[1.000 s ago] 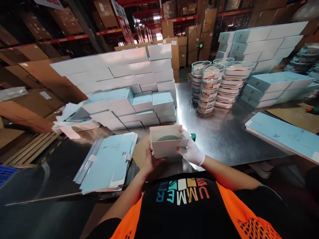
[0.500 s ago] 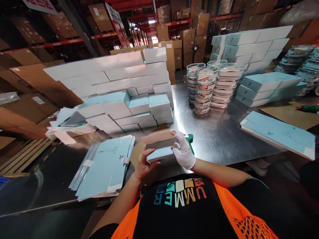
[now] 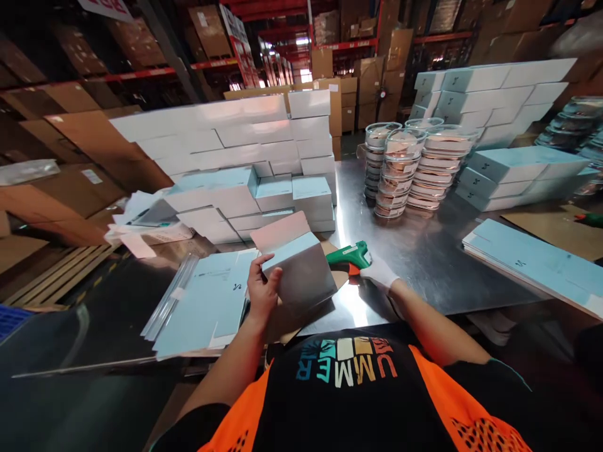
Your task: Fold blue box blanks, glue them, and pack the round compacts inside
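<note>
Where both my hands held the box a second ago, only my left hand (image 3: 262, 290) grips it now — closed box (image 3: 298, 267) tilted at 12 o'clock; gloved right hand (image 3: 378, 274) clasps the green tool (image 3: 348, 254) on the table (image 3: 424, 263) at 1 o'clock.

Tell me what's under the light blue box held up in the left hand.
Under the light blue box lies a brown cardboard sheet on the steel table. The box hides most of the sheet and the nose of the green glue gun.
</note>
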{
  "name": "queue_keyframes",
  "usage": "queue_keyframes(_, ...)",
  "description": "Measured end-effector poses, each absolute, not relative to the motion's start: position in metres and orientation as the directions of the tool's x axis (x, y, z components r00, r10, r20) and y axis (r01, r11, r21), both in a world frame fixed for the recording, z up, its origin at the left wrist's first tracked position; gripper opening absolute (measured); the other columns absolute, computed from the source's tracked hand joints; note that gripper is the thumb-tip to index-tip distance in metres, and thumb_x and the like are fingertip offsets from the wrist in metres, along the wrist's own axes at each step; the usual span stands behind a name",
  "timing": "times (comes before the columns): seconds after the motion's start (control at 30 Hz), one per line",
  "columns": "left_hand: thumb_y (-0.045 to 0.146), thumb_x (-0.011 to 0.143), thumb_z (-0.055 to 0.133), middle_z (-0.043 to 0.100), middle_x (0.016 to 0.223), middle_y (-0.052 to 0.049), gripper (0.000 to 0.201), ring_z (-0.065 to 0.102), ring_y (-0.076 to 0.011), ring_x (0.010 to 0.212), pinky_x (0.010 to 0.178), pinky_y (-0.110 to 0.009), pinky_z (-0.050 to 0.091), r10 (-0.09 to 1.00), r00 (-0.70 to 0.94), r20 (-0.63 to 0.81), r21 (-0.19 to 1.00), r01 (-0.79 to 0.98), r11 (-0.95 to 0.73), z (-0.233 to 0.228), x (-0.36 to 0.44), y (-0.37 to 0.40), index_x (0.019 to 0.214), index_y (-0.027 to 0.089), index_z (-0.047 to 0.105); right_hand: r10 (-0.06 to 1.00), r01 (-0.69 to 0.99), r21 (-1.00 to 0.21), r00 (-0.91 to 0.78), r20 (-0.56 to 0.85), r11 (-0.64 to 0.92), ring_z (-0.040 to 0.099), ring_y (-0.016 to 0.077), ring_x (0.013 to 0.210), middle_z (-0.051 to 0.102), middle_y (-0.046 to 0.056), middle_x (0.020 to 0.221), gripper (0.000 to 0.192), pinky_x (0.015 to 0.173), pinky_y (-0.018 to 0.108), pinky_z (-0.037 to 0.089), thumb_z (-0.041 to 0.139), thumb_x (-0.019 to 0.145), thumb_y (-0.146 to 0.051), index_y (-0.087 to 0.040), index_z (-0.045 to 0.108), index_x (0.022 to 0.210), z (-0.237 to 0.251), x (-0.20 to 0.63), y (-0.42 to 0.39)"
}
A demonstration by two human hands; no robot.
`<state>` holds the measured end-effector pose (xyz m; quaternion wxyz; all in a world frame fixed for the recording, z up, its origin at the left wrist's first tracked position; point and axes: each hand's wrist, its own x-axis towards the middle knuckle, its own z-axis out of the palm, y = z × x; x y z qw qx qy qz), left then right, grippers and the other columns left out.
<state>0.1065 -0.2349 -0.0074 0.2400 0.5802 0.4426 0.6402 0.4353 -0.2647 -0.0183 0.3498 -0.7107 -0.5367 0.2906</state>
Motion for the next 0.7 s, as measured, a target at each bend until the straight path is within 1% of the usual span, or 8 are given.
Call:
queue_keyframes(0.07, 0.084, 0.081, 0.082, 0.073, 0.106, -0.006, 0.071, 0.068, -0.0236, 0.093, 0.086, -0.035, 0.056, 0.844, -0.208, 0.494, 0.868, 0.166, -0.467, -0.004, 0.106, -0.233, 0.116, 0.022, 0.074, 0.936, 0.547, -0.836, 0.31, 0.168, -0.032, 0.08, 0.0301, 0.095, 0.084, 0.01, 0.103, 0.057, 0.087, 0.044, 0.067, 0.076, 0.076, -0.027, -0.017, 0.068, 0.132, -0.01, 0.438, -0.267)
queue_keyframes(0.13, 0.082, 0.079, 0.085, 0.073, 0.105, -0.006, 0.07, 0.068, -0.0239, 0.094, 0.087, -0.035, 0.056, 0.847, -0.207, 0.489, 0.872, 0.141, -0.469, -0.002, 0.108, -0.232, 0.115, 0.022, 0.074, 0.818, 0.569, -0.808, 0.385, 0.428, 0.155, 0.08, 0.0306, 0.096, 0.084, 0.009, 0.103, 0.05, 0.091, 0.045, 0.068, 0.072, 0.076, -0.029, -0.021, 0.072, 0.125, 0.0, 0.438, -0.269)
queue_keyframes(0.17, 0.081, 0.078, 0.087, 0.073, 0.105, -0.006, 0.07, 0.068, -0.0246, 0.096, 0.088, -0.036, 0.056, 0.844, -0.206, 0.495, 0.869, 0.133, -0.477, -0.001, 0.109, -0.231, 0.113, 0.022, 0.074, 0.749, 0.587, -0.775, 0.4, 0.529, 0.233, 0.081, 0.0312, 0.098, 0.084, 0.009, 0.104, 0.045, 0.093, 0.046, 0.068, 0.071, 0.076, -0.029, -0.022, 0.074, 0.12, 0.005, 0.436, -0.271)
queue_keyframes(0.23, 0.078, 0.076, 0.09, 0.073, 0.104, -0.006, 0.068, 0.069, -0.0258, 0.099, 0.09, -0.037, 0.056, 0.835, -0.201, 0.513, 0.859, 0.124, -0.497, 0.0, 0.115, -0.229, 0.112, 0.022, 0.075, 0.689, 0.619, -0.707, 0.347, 0.637, 0.342, 0.081, 0.0309, 0.099, 0.085, 0.008, 0.103, 0.033, 0.096, 0.044, 0.068, 0.07, 0.078, -0.028, -0.024, 0.078, 0.109, 0.016, 0.43, -0.274)
queue_keyframes(0.33, 0.072, 0.076, 0.093, 0.074, 0.105, -0.006, 0.062, 0.07, -0.026, 0.101, 0.092, -0.037, 0.056, 0.823, -0.179, 0.539, 0.842, 0.134, -0.522, 0.0, 0.125, -0.229, 0.111, 0.023, 0.076, 0.708, 0.622, -0.634, 0.174, 0.684, 0.46, 0.082, 0.0276, 0.093, 0.085, 0.006, 0.098, 0.026, 0.093, 0.04, 0.069, 0.069, 0.08, -0.023, -0.025, 0.08, 0.104, 0.033, 0.413, -0.282)
queue_keyframes(0.5, 0.06, 0.08, 0.092, 0.076, 0.11, -0.006, 0.051, 0.071, -0.0252, 0.105, 0.093, -0.036, 0.057, 0.827, -0.107, 0.552, 0.829, 0.17, -0.532, -0.003, 0.136, -0.23, 0.113, 0.025, 0.076, 0.706, 0.58, -0.545, -0.075, 0.704, 0.606, 0.08, 0.0245, 0.09, 0.085, 0.006, 0.102, 0.033, 0.084, 0.036, 0.068, 0.072, 0.082, -0.018, -0.022, 0.078, 0.114, 0.053, 0.383, -0.296)
queue_keyframes(0.57, 0.059, 0.079, 0.091, 0.076, 0.111, -0.005, 0.05, 0.072, -0.025, 0.105, 0.093, -0.036, 0.058, 0.842, -0.083, 0.534, 0.839, 0.182, -0.514, -0.004, 0.14, -0.231, 0.113, 0.025, 0.074, 0.731, 0.598, -0.546, -0.103, 0.674, 0.587, 0.08, 0.0242, 0.091, 0.084, 0.006, 0.101, 0.029, 0.084, 0.036, 0.066, 0.071, 0.083, -0.017, -0.022, 0.077, 0.112, 0.057, 0.374, -0.298)
queue_keyframes(0.7, 0.061, 0.08, 0.089, 0.076, 0.107, -0.004, 0.048, 0.072, -0.0238, 0.1, 0.091, -0.036, 0.058, 0.861, -0.061, 0.505, 0.848, 0.22, -0.482, -0.006, 0.145, -0.234, 0.11, 0.027, 0.072, 0.828, 0.681, -0.573, -0.088, 0.553, 0.455, 0.076, 0.0252, 0.086, 0.081, 0.006, 0.093, 0.02, 0.082, 0.037, 0.064, 0.072, 0.081, -0.02, -0.024, 0.076, 0.101, 0.059, 0.362, -0.298)
